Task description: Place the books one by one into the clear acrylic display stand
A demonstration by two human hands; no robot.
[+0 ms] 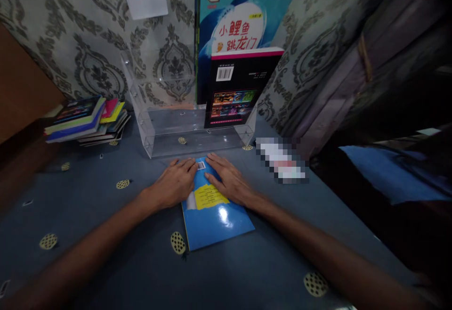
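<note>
— Near the middle of the table point(106, 253), towards its far edge, what lies under your hands?

— A blue book point(212, 216) lies flat on the grey-blue cloth, back cover up, its barcode end pointing at the far edge. My left hand point(174, 183) rests palm down on its far left corner, fingers spread and flat, gripping nothing. My right hand point(229, 180) rests likewise on the far right corner, open and pressed to the cover. The fingertips of both nearly meet beside the barcode.

— And beyond the book?

— A clear acrylic rack point(158, 131) stands at the far edge against the patterned wall, just past my fingertips. Two books stand in its right end: a black book point(236, 88) in front, a tall blue picture book point(240, 13) behind it.

— Elsewhere?

— A stack of books point(88, 119) lies at the far left corner, well apart from my hands.
</note>
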